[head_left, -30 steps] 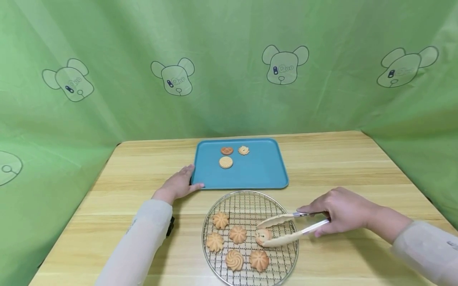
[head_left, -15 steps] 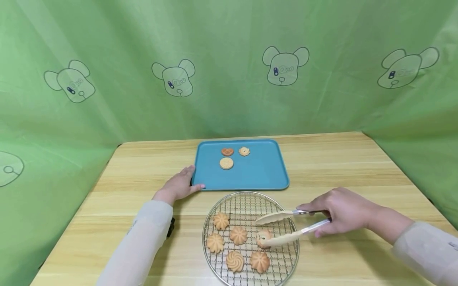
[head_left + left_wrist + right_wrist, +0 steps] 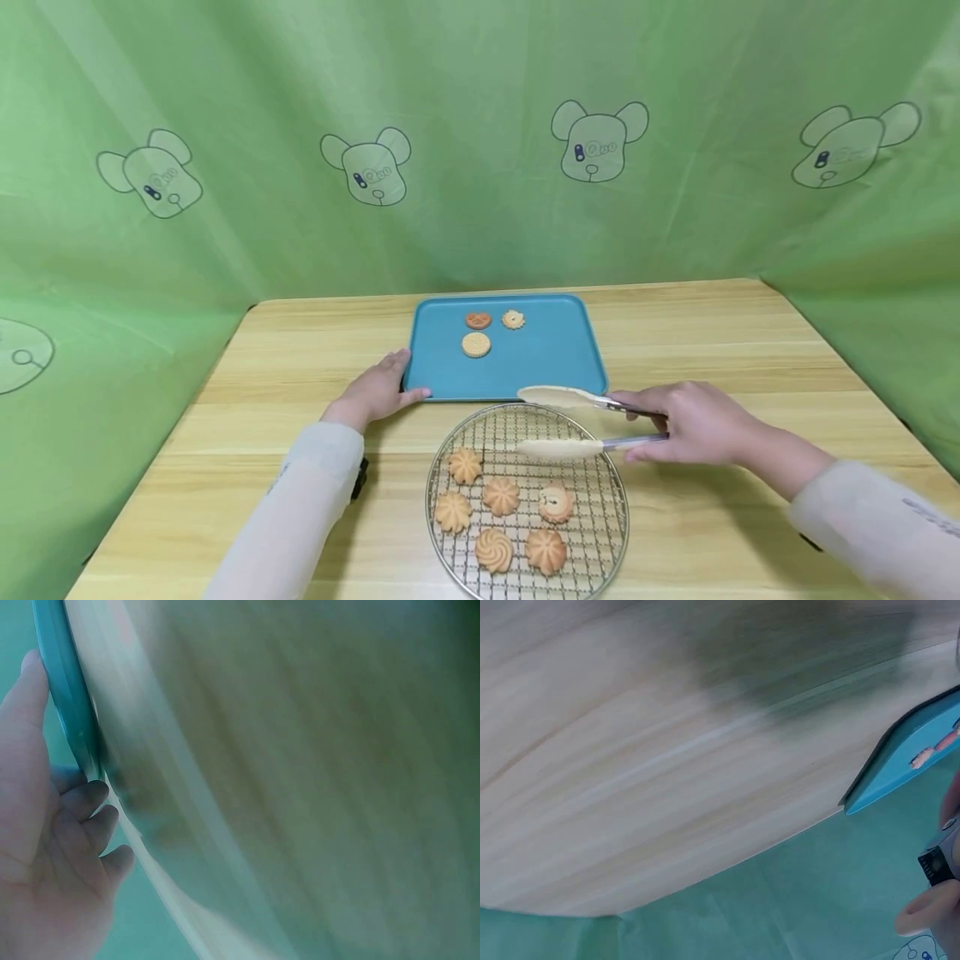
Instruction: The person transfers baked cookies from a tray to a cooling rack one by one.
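Observation:
My left hand (image 3: 371, 388) rests at the near left corner of a blue tray (image 3: 547, 358), thumb along the front rim and fingers by the left side. In the left wrist view, the thumb touches the tray rim (image 3: 64, 675). My right hand (image 3: 701, 423) holds metal tongs with pale tips (image 3: 562, 450), their arms spread with nothing between them. They hover over the far part of a round wire rack (image 3: 585, 550). A ring-shaped cookie (image 3: 556, 503) lies on the rack, nearer me than the tongs. In the right wrist view, only part of the tongs' handle (image 3: 937, 862) shows.
Several flower-shaped cookies (image 3: 500, 496) and a swirl cookie (image 3: 493, 550) lie on the rack. The tray bears a pretzel-shaped cookie (image 3: 477, 320), a jagged-edged cookie (image 3: 513, 319) and a round biscuit (image 3: 476, 344). A green curtain (image 3: 480, 233) stands behind the wooden table (image 3: 697, 333).
The tongs have opened wider and moved away from the ring-shaped cookie, forward toward the tray. That cookie stays on the rack. The left hand keeps its place at the tray.

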`<state>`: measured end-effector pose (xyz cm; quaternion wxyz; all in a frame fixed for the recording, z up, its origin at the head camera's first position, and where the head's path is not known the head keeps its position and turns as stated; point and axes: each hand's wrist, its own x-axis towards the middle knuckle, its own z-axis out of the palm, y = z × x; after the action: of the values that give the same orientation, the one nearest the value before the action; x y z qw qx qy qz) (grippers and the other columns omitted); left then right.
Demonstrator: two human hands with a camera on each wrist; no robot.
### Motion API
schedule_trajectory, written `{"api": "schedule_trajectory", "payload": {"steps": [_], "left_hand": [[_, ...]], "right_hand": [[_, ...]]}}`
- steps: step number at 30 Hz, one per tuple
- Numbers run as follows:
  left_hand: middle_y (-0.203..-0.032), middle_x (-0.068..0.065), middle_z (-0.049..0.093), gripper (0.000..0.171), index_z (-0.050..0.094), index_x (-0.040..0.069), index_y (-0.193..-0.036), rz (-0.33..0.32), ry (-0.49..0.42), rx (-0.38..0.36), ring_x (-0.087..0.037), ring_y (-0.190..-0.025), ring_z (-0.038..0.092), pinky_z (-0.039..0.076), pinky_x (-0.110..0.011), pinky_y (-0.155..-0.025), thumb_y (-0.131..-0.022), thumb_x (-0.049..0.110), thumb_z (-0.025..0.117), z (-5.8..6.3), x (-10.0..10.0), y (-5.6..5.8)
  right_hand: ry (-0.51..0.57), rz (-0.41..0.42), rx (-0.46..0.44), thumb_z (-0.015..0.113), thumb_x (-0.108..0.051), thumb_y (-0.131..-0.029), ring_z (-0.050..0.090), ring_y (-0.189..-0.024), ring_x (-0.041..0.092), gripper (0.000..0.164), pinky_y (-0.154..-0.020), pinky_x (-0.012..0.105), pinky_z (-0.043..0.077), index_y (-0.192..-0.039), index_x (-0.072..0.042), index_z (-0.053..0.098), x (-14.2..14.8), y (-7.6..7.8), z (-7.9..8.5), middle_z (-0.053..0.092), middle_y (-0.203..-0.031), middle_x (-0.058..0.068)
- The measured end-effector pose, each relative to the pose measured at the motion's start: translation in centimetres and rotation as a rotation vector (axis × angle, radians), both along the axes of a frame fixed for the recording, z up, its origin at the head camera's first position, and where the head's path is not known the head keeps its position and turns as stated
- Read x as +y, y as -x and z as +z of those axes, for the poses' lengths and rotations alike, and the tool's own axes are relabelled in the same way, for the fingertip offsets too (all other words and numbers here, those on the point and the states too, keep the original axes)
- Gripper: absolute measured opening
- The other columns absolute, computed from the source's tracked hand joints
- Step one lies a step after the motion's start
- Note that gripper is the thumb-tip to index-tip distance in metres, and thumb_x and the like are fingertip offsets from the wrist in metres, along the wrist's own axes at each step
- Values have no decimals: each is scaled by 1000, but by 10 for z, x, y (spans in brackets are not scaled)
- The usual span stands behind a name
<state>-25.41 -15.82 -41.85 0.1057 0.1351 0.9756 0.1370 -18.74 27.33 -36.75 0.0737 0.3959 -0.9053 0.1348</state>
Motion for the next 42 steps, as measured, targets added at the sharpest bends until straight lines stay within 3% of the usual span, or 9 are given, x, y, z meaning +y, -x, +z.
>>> {"api": "schedule_trajectory", "payload": {"steps": [12, 23, 34, 42], "left_hand": [[-154, -21, 19, 91, 15, -2, -150, 0, 2, -4, -35, -141, 18, 19, -45, -114, -92, 56, 52, -1, 1, 0], [-154, -20, 18, 91, 14, -1, -151, 13, -1, -7, -34, -141, 18, 19, -45, -114, -91, 57, 51, -3, 0, 1], [-154, -20, 18, 91, 14, 0, -151, 18, -6, -12, -34, -141, 18, 19, -44, -114, -91, 57, 52, -2, 0, 1], [-154, -21, 19, 91, 15, -1, -151, 16, -8, -7, -35, -141, 19, 19, -45, -114, -91, 56, 52, -1, 0, 1]], "right_hand": [[-42, -237, -105, 70, -65, -72, 32, -45, 3, 87, -42, 23, 30, -138, -10, 52, -21, 8, -6, 40, -57, -11], [-3, -363, -213, 69, -67, -72, 39, -43, 8, 99, -40, 27, 33, -142, -2, 43, -35, 27, -14, 47, -59, -7], [21, -490, -301, 63, -76, -69, 38, -47, 13, 111, -39, 27, 32, -146, 0, 35, -45, 49, -15, 48, -59, 1], [-5, -553, -362, 51, -88, -63, 49, -60, 18, 124, -42, 30, 35, -148, -1, 30, -54, 61, -8, 58, -75, 5]]}}
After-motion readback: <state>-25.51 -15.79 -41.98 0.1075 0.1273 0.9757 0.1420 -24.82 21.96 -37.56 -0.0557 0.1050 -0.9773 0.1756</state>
